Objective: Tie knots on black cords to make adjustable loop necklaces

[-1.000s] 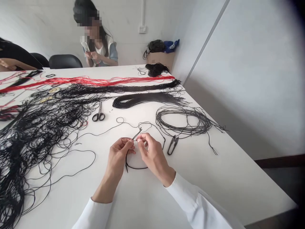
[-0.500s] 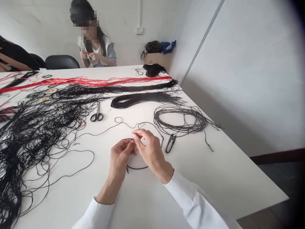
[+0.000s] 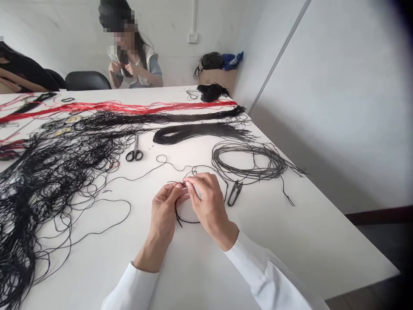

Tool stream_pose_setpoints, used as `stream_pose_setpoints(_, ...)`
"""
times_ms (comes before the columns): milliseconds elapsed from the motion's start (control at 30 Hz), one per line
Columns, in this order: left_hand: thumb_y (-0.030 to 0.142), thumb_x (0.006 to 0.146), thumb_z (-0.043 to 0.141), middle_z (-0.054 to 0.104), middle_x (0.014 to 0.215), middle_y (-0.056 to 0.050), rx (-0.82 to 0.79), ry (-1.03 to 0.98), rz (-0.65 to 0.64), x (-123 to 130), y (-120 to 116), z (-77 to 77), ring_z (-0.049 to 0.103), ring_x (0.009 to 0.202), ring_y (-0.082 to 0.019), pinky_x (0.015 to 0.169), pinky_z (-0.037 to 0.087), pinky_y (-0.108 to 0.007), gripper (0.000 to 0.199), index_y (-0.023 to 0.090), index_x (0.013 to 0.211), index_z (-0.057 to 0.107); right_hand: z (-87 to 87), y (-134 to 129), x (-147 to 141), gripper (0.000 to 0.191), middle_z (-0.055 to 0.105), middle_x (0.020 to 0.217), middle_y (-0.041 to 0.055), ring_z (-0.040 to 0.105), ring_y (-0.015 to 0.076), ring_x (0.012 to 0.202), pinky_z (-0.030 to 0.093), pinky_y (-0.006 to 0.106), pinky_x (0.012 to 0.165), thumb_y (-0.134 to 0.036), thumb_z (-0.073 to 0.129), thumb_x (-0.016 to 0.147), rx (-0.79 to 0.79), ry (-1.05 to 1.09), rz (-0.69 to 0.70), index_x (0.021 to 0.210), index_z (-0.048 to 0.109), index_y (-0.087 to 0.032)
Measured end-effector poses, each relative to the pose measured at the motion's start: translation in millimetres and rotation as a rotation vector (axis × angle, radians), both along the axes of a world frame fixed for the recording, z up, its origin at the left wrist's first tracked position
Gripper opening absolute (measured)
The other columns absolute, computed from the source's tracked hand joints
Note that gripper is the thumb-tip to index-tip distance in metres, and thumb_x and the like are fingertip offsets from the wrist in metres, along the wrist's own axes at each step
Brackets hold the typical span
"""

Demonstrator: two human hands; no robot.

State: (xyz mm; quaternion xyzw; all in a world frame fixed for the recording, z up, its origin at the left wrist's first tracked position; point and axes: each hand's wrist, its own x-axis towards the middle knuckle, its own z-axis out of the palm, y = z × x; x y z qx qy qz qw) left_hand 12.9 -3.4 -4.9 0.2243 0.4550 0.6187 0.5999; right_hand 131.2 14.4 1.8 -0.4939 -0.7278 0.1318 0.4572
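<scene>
Over the white table, my left hand (image 3: 165, 209) pinches a black cord (image 3: 189, 222) between thumb and forefinger. My right hand (image 3: 209, 202) meets it at the fingertips and pinches the same cord, though the exact spot is hidden by the fingers. From the hands the cord hangs in a loop with short ends below my left hand. A thin black strand runs leftward behind my hands toward a tangle. Just right of my right hand lie black thread snips (image 3: 235, 193), and beyond them a coil of black cord (image 3: 248, 160).
A big tangle of black cord (image 3: 61, 172) spreads over the left. Scissors (image 3: 134, 153) lie ahead, before a black cord bundle (image 3: 174, 134) and red cords (image 3: 129, 109). Across the table a person (image 3: 135, 64) handles something small; another person sits at far left.
My fingertips have shifted slightly, and more of the cord's loop and ends now show below my left hand. The whole view has moved a little. The person opposite has raised their hands.
</scene>
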Motion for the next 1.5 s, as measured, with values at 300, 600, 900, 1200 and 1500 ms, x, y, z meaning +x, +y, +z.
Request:
stream_pose_setpoints(300, 0.042, 0.075, 0.081, 0.066, 0.085, -0.004, -0.029, 0.166, -0.010, 4.4, -2.1, 1.3, 0.063, 0.074, -0.016, 0.068, 0.055, -0.030, 0.031, 0.017, 0.082, 0.064, 10.8, 6.9, 9.8, 0.019, 0.073, 0.094, 0.0059, 0.052, 0.0136, 0.061, 0.048, 0.030, 0.061, -0.037, 0.059, 0.089, -0.593, 0.718, -0.062, 0.097, 0.063, -0.019)
stream_pose_setpoints(600, 0.037, 0.074, 0.080, 0.066, 0.083, -0.004, -0.066, 0.056, -0.045, 11.6, -5.3, 4.2, 0.065, 0.074, -0.017, 0.071, 0.055, -0.032, 0.027, 0.017, 0.079, 0.062, 54.0, 44.9, 8.8, 0.023, 0.073, 0.099, 0.0068, 0.062, 0.0131, 0.074, 0.051, 0.027, 0.068, -0.028, 0.063, 0.082, -0.529, 0.881, -0.035, 0.102, 0.066, -0.018)
stream_pose_setpoints(900, 0.027, 0.071, 0.082, 0.066, 0.081, 0.000, 0.025, -0.131, 0.076, 10.3, -5.0, -0.5, 0.062, 0.074, -0.012, 0.069, 0.053, -0.026, 0.022, 0.017, 0.081, 0.066, 73.7, 22.2, -23.3, 0.019, 0.075, 0.086, 0.0035, 0.069, 0.0148, 0.070, 0.056, 0.027, 0.066, -0.021, 0.057, 0.090, -0.442, 0.244, 0.327, 0.108, 0.065, -0.019)
stream_pose_setpoints(1200, 0.029, 0.069, 0.086, 0.066, 0.087, -0.001, -0.004, -0.189, 0.104, 13.6, -7.2, 0.6, 0.066, 0.087, -0.015, 0.082, 0.055, -0.030, 0.027, 0.017, 0.079, 0.064, 20.7, 6.1, -4.7, 0.014, 0.070, 0.070, 0.0024, 0.070, 0.0195, 0.065, 0.056, 0.031, 0.062, -0.034, 0.057, 0.091, -0.536, 0.302, 0.088, 0.092, 0.063, -0.021)
stream_pose_setpoints(1500, 0.026, 0.067, 0.088, 0.068, 0.090, -0.002, -0.005, -0.189, 0.070, 10.7, -4.7, -0.4, 0.065, 0.086, -0.015, 0.080, 0.053, -0.028, 0.025, 0.015, 0.077, 0.068, 7.8, 10.0, 1.6, 0.026, 0.063, 0.064, -0.0068, 0.063, 0.0149, 0.058, 0.051, 0.029, 0.061, -0.041, 0.063, 0.088, -0.683, 0.488, 0.152, 0.098, 0.046, -0.024)
